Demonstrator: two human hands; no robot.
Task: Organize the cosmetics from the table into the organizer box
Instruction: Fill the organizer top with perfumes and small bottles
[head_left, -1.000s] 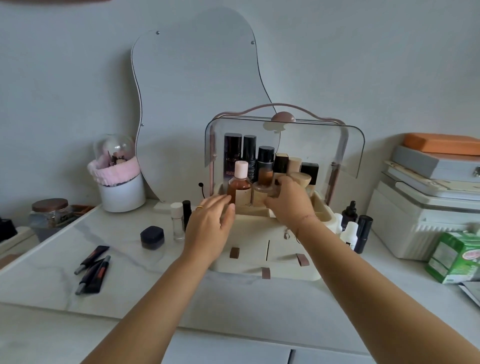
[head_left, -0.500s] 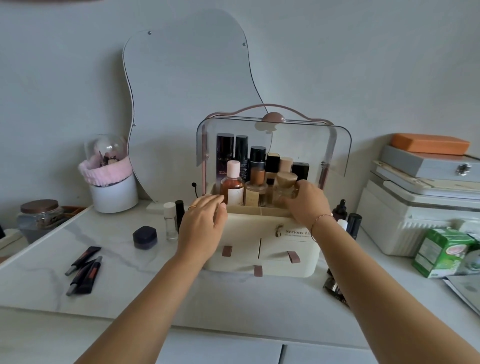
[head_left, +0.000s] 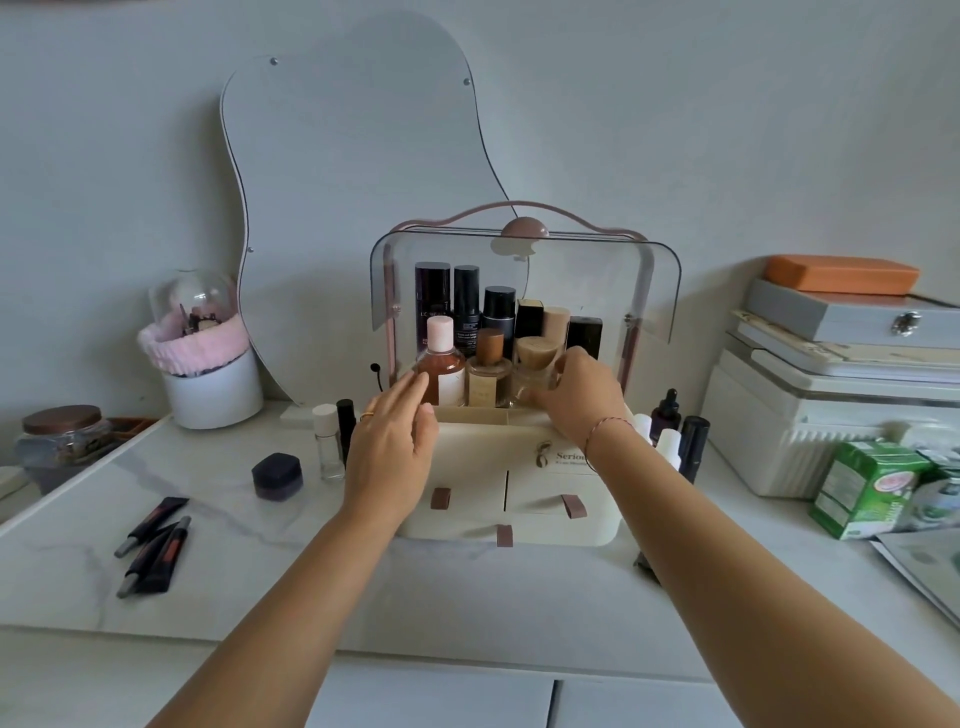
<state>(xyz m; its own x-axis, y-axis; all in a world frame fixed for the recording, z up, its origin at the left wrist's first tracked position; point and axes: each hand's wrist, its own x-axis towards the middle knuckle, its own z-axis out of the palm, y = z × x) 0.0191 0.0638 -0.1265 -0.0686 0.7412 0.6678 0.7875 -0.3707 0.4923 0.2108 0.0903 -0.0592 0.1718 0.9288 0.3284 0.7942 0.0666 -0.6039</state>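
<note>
Here, three tubes (head_left: 153, 548) and a dark jar (head_left: 278, 475) lie on the table (head_left: 467, 587). The left hand (head_left: 392, 447), fingers loosely spread and empty, hovers before the organizer box (head_left: 535, 499). The right hand (head_left: 582, 392) grips a wooden-capped bottle (head_left: 535, 366) standing inside the box's front row.

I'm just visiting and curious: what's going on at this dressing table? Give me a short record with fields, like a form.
Setting: white marble table against a wall, curvy mirror behind
Organizer box: cream, clear lid raised, bottles upright inside
Right hand: grip closed on a clear bottle with tan cap in the front row
Left hand: open, fingers by the pink-capped bottle
Still on the table: dark jar, three dark tubes, small bottles on both sides of the box
</note>
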